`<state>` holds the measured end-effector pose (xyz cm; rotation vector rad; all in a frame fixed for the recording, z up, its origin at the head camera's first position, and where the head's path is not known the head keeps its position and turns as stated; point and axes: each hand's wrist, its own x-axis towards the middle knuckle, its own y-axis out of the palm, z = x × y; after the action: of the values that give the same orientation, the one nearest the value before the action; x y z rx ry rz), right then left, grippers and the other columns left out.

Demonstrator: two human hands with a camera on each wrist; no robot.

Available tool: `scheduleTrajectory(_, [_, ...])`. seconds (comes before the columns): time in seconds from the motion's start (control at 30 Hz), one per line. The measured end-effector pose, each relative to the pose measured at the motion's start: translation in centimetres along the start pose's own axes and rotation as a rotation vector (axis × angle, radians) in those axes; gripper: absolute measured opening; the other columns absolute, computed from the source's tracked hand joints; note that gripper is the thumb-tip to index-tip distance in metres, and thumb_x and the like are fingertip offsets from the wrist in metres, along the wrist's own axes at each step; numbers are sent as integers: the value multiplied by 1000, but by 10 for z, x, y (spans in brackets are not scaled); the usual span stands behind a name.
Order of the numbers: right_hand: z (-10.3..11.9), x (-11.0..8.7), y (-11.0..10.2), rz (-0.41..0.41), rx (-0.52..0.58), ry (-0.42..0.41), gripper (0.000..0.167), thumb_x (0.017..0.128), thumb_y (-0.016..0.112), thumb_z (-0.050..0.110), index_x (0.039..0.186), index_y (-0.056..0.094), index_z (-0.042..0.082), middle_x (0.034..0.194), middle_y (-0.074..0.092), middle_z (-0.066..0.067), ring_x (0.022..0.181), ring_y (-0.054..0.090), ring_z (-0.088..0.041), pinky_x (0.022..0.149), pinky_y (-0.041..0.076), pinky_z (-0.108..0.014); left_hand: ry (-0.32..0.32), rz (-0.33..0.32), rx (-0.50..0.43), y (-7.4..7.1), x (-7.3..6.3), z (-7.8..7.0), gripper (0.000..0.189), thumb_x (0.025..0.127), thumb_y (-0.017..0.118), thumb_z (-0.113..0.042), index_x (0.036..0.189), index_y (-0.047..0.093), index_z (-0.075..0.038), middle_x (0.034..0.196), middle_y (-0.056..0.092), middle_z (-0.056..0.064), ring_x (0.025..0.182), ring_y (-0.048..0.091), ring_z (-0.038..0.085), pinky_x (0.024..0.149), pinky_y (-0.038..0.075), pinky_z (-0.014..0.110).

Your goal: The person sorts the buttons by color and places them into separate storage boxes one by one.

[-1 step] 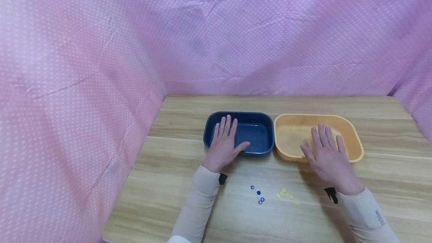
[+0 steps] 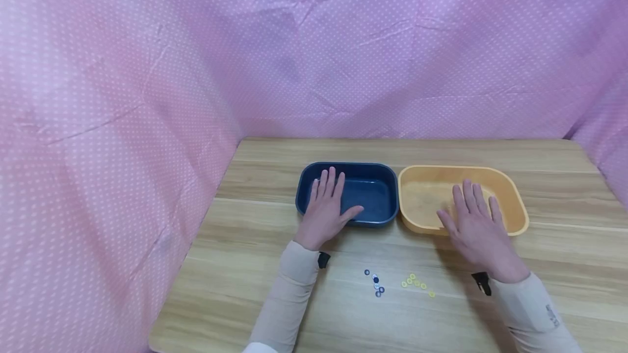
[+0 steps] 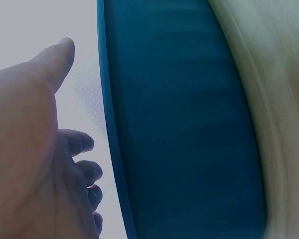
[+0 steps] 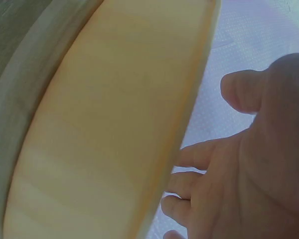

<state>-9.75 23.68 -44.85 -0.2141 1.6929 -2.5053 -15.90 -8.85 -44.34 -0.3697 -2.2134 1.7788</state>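
In the head view my left hand [image 2: 322, 214] hovers with straight, spread fingers over the left part of a dark blue basin [image 2: 368, 195]. My right hand [image 2: 478, 233] is held the same way over a pale orange basin [image 2: 424, 195], its thumb apart from the fingers. Both palms face down and hold nothing. The left wrist view shows the blue basin's outer wall [image 3: 184, 119] beside the hand, below palm level. The right wrist view has the orange basin's wall [image 4: 109, 119] beside the fingers. Nearer the person lie several small blue rings [image 2: 376, 280] and several small yellow rings [image 2: 417, 283].
The two basins stand side by side on a wood-grain table [image 2: 235, 266]. A pink curtain with white dots [image 2: 343, 70] hangs behind the table and along its left side. Long pale sleeves [image 2: 287, 293] cover both arms, with a dark strap piece [image 2: 324, 260] at the left wrist.
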Motion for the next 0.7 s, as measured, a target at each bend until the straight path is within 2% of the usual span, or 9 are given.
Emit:
scheduleTrajectory(0.13, [-1,0,-3,-3,-7,0,74,105,27,46,152,4,-7,157,-11,-25,143,-13,-41,110,-16,-56,-12,-29,-46,-4,-3,5,91,93,34,-70,157,7,-12,162,-1,11,148,-6,27,118,-2,43])
scheduleTrajectory(0.23, [8,0,-6,-80,1,-21,75,104,33,45,152,9,-7,158,-7,-25,145,-8,-42,112,-12,-56,-44,-65,-167,-11,-8,18,92,93,38,-69,157,3,-14,162,-9,8,147,-11,25,117,-1,46])
scheduleTrajectory(0.27, [15,-1,-7,-124,14,-33,74,104,37,44,152,13,-6,158,-1,-27,145,-2,-44,113,-7,-58,-60,-77,-229,-14,-10,24,92,93,41,-68,157,2,-14,162,-11,7,147,-12,25,117,-1,47])
scheduleTrajectory(0.33, [34,-3,-4,-232,54,-108,71,100,49,39,149,26,-7,154,16,-31,140,15,-49,112,8,-62,-94,-94,-372,-15,-15,39,95,91,46,-67,157,-1,-17,161,-15,2,147,-15,22,116,1,52])
scheduleTrajectory(0.43, [71,-12,8,-307,72,-253,59,92,65,31,137,49,-4,132,48,-27,118,44,-46,97,35,-61,-146,-92,-614,-7,-20,66,99,88,56,-64,157,-5,-25,161,-17,-4,147,-14,19,115,4,58])
scheduleTrajectory(0.5, [94,-18,22,-262,66,-355,50,88,70,29,127,60,0,115,59,-19,103,52,-37,87,42,-53,-173,-68,-770,1,-23,81,101,87,63,-57,156,-6,-30,160,-17,-7,146,-12,17,114,5,59])
scheduleTrajectory(0.6, [120,-24,44,-103,-4,-434,40,88,71,33,119,69,9,101,62,-5,92,51,-23,79,43,-41,-181,-29,-963,12,-27,96,103,88,71,-41,156,-5,-32,161,-11,-11,147,-6,15,116,9,52])
scheduleTrajectory(0.7, [133,-29,63,17,-85,-484,32,87,72,34,112,73,14,95,58,1,87,47,-19,74,40,-36,-176,15,-1080,23,-31,102,101,88,73,-29,156,-1,-34,161,-4,-14,147,2,15,116,14,45])
